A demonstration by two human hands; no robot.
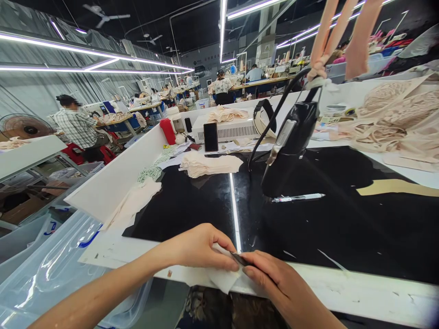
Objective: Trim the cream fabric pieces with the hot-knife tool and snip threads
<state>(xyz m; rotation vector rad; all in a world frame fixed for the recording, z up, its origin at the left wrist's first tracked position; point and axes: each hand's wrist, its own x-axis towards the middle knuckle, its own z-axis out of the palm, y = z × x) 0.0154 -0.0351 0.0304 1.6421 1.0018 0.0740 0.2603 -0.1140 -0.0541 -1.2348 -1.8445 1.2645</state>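
Observation:
At the table's front edge, my left hand (202, 249) is closed, thumb and fingers pinching a small white piece of fabric (222, 279) that hangs over the edge. My right hand (277, 278) is closed on a small dark, narrow metal tool (239, 259), whose tip meets the fabric by the left fingertips. Most of the tool is hidden in the fingers, so its exact kind does not show. Beyond my hands, a white pen (298, 198) lies on the black tabletop sheet (343, 228).
A black cutting-like machine or iron (291, 137) stands on the sheet behind the pen. A stack of pale fabric pieces (211, 164), a phone (210, 137) and a beige strip (394, 188) lie around. Clear plastic bins (51, 269) stand at left. A person (73, 121) sits beyond them.

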